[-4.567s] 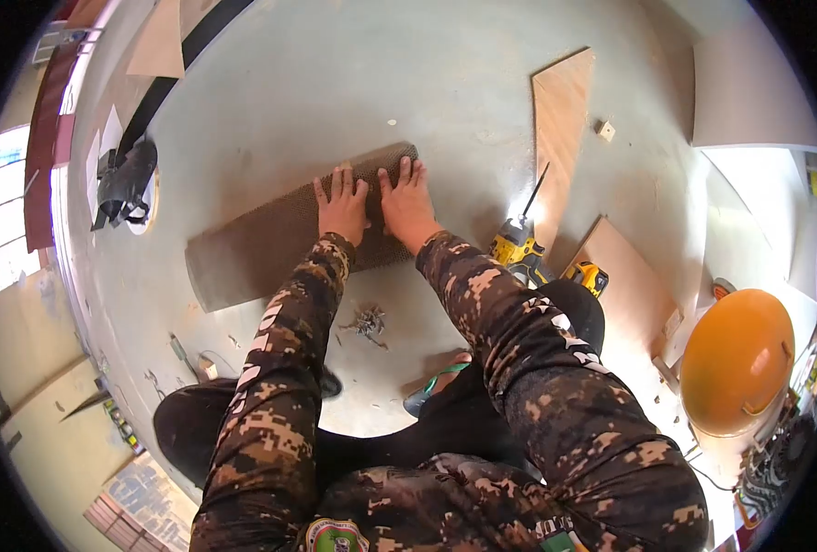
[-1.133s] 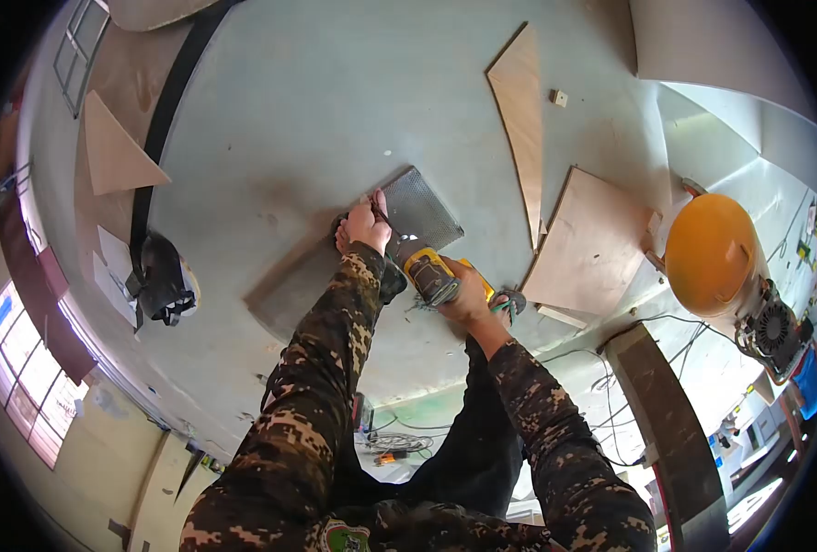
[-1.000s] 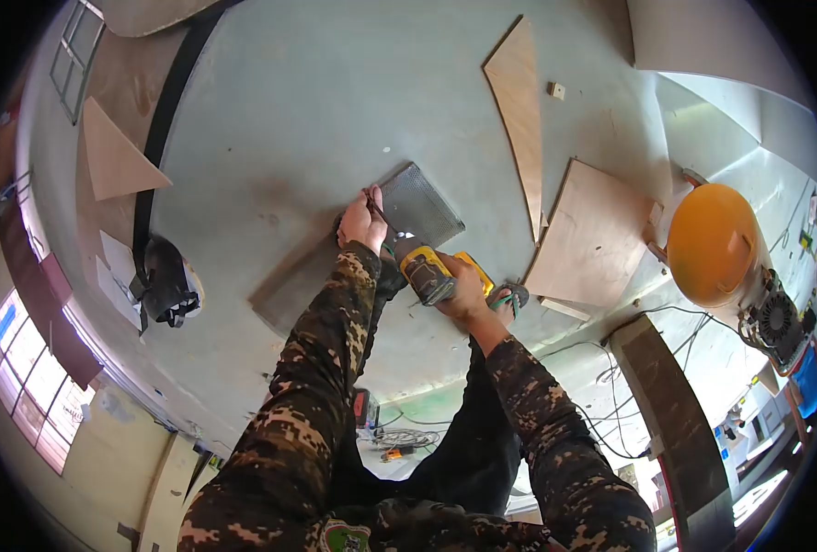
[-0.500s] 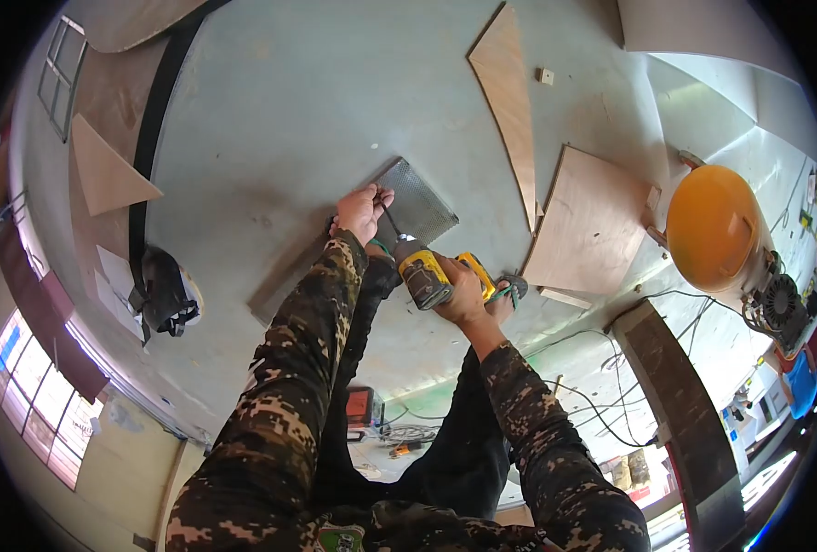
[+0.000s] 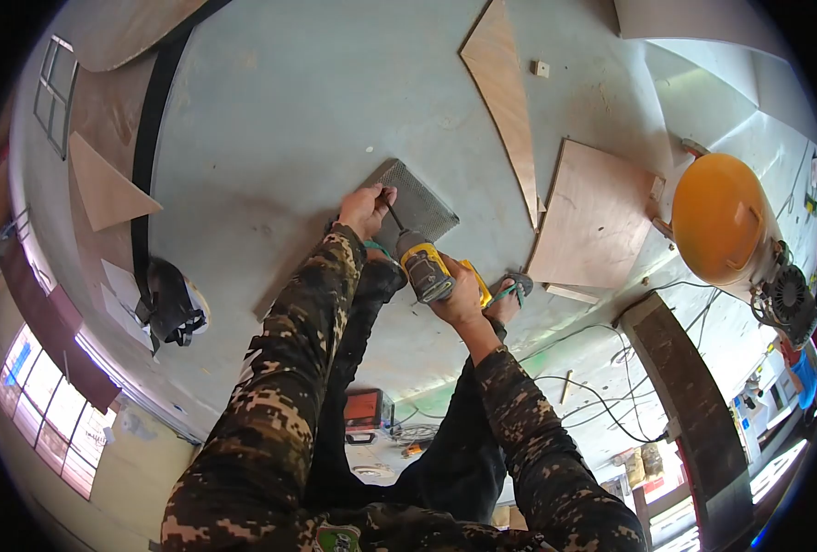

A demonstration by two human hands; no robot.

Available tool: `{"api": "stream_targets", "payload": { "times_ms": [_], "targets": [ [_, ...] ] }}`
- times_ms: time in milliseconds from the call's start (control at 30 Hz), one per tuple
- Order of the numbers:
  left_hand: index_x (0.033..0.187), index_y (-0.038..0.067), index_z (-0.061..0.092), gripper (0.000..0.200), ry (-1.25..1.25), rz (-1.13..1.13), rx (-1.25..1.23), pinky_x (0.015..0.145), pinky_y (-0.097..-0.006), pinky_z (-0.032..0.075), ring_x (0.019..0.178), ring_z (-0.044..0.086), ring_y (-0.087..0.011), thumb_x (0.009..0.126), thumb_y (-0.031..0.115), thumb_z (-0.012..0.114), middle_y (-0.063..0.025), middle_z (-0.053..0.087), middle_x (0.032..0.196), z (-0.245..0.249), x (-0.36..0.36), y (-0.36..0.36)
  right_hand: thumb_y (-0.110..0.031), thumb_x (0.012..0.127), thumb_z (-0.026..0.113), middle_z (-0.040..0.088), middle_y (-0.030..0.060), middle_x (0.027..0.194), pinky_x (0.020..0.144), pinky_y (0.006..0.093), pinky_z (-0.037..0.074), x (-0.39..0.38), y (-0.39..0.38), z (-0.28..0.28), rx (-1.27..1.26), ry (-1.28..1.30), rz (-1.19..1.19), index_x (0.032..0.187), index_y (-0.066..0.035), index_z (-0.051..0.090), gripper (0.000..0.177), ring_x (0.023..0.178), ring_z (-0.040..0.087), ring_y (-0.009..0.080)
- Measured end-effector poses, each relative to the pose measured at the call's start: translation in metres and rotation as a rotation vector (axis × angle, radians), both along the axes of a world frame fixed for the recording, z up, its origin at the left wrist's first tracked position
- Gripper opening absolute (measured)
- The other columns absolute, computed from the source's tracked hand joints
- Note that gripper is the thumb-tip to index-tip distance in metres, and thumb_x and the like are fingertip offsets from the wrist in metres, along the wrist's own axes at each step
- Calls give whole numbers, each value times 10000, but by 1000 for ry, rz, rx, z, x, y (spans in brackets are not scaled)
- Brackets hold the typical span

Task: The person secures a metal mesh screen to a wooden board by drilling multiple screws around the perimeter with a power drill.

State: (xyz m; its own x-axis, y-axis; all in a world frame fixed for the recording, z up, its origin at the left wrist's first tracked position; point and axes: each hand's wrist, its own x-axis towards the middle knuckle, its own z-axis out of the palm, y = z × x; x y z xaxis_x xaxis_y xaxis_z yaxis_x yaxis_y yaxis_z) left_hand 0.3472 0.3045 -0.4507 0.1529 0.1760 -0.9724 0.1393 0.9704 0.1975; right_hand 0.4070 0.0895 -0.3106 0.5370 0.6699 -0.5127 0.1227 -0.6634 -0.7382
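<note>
My right hand [image 5: 459, 296] is wrapped round the handle of a yellow and black cordless drill [image 5: 422, 265]. The drill's long thin bit points up and left, toward the fingertips of my left hand [image 5: 364, 210]. Those fingers are pinched together at the tip of the bit; whatever sits between them is too small to make out. Under and beside my left hand lies a grey mesh-faced panel [image 5: 419, 204], tilted on the floor, its near left part hidden by my hand and sleeve.
A plywood sheet [image 5: 597, 216] and a long plywood triangle [image 5: 500, 101] lie to the right, near a small wooden block [image 5: 541, 69]. Further right stands an orange tank [image 5: 716, 219]. A black and white helmet-like item [image 5: 174, 304] lies left. Cables [image 5: 601, 396] trail near a dark beam [image 5: 679, 405].
The view has shifted slightly. My hands and the drill stay in nearly the same place at the panel, with the drill turned a little more upright.
</note>
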Motion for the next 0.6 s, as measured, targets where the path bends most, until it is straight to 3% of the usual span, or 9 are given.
{"api": "stream_targets", "payload": {
  "times_ms": [67,233,300,433,500,600],
  "targets": [
    [1020,-76,546,142,9,36,-32,832,-364,617,836,660,-257,1021,60,506,-146,614,953,-8,-1,-4,-174,665,831,705,182,1047,835,456,552,-5,3,0,-62,4,-20,1249,-98,618,627,971,684,371],
    [1049,-23,566,168,91,60,-75,818,-369,594,834,656,-226,1039,124,485,-115,631,941,-19,14,-12,-175,694,812,707,183,1051,836,462,552,-7,25,5,-166,30,-48,1250,-120,615,593,968,686,375],
    [1071,29,583,207,127,-168,-138,789,-407,570,833,651,-210,1047,207,480,-75,641,922,-23,20,-9,-178,708,805,706,184,1055,836,465,552,-6,34,1,-191,29,-57,1250,-126,614,577,965,687,379],
    [1114,55,589,271,63,-318,-106,782,-448,546,836,655,-207,1059,273,437,-55,661,939,-48,19,-15,-191,752,772,708,201,1054,841,478,547,-1,51,-7,-331,99,-104,1236,-118,611,515,983,683,394],
    [1215,41,574,345,45,-441,-61,814,-472,548,891,655,-247,1057,316,440,-100,676,1049,-58,20,-16,-192,764,761,708,208,1056,843,482,545,0,56,-11,-375,127,-107,1227,-115,612,492,989,681,400],
    [1319,51,547,458,-94,-358,-130,853,-480,545,957,640,-292,1037,405,473,-142,654,1193,-114,-5,-21,-196,751,762,718,222,960,801,491,547,-2,60,-19,-385,49,-156,1142,-110,660,413,923,691,411]
  ]
}}
